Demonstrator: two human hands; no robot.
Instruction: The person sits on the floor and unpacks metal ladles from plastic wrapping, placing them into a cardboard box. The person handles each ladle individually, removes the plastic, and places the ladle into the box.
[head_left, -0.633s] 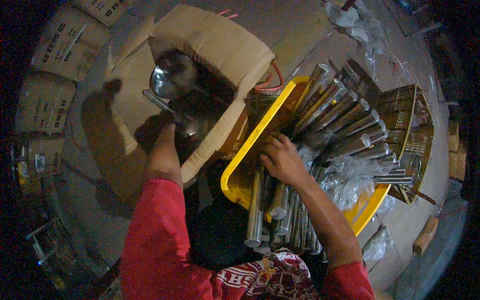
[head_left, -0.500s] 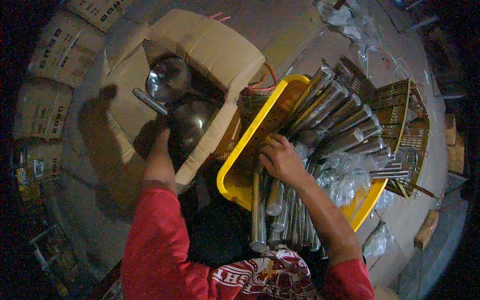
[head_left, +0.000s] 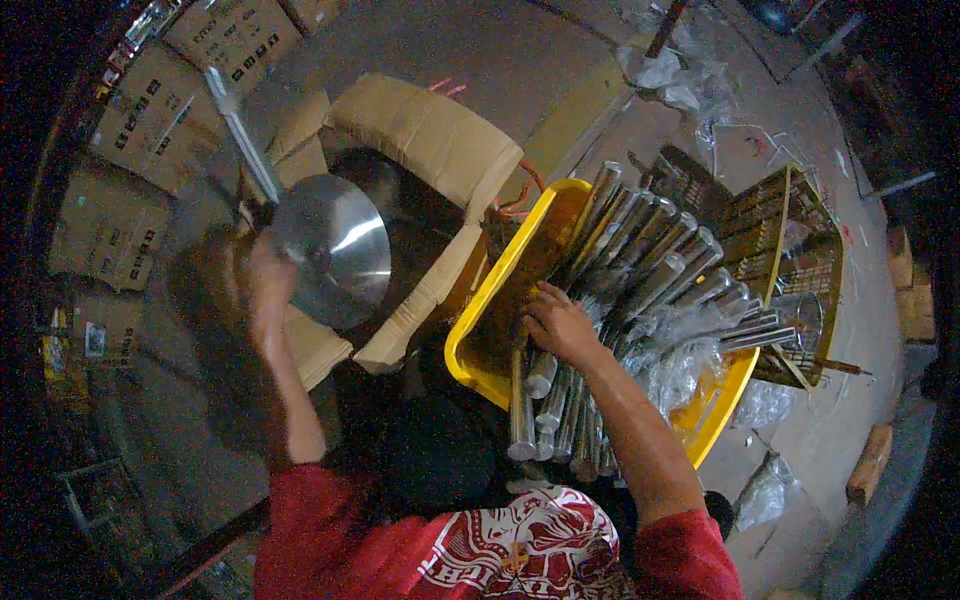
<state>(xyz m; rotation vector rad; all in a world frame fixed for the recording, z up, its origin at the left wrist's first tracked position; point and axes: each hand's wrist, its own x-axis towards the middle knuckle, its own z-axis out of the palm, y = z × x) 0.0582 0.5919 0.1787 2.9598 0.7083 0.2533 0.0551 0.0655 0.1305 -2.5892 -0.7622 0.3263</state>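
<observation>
My left hand point(head_left: 268, 272), blurred by motion, is closed at the left edge of a shiny, shallow round metal piece point(head_left: 345, 245) raised over the open cardboard box point(head_left: 425, 125). A long straight metal bar point(head_left: 245, 145) runs up and left from that piece; how they join is hidden. In the box's shade behind it, another dark rounded shape point(head_left: 365, 175) shows faintly. At the yellow plastic basket point(head_left: 500, 270), my right hand point(head_left: 562, 325) has its fingers curled over the upper end of a metal tube point(head_left: 522, 415). Several more tubes fan out around it.
Clear plastic wrap point(head_left: 675, 375) lies over the tubes' right side. Beyond the basket stands a wire rack point(head_left: 790, 240). Closed cartons point(head_left: 120, 225) line the left, and crumpled plastic point(head_left: 770, 495) lies on the floor at right.
My left hand has come up and left out of the box, bringing the round metal piece and bar with it. My right hand stays at the tubes.
</observation>
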